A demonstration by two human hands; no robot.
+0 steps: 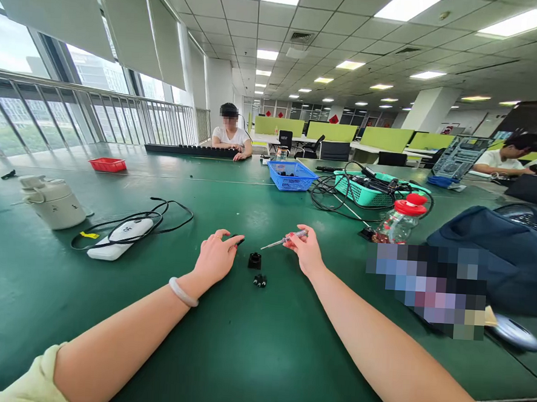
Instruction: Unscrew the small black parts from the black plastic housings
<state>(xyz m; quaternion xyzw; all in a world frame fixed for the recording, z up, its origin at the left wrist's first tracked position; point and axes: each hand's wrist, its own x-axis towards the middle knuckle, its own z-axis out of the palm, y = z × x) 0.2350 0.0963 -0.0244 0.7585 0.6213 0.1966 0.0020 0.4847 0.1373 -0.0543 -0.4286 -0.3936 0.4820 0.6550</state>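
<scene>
My left hand (216, 255), with a pale bangle at the wrist, rests on the green table and is closed on a small black part (237, 241); its kind is too small to make out. My right hand (306, 250) grips a slim screwdriver (272, 245) with a clear handle, its metal tip pointing left above the table. Between and just below the hands sits a square black plastic piece (254, 261) with a raised round middle. Closer to me lies a smaller black part (260, 280) with light, shiny spots.
Left are a white bottle (54, 203) and a white power bank (125, 238) with a black cable. Blue (292, 177) and teal (364, 192) baskets, a red-lidded jar (399, 221) and a dark bag (492, 257) stand right. A person (230, 138) sits opposite; a red tray (107, 164) lies far left.
</scene>
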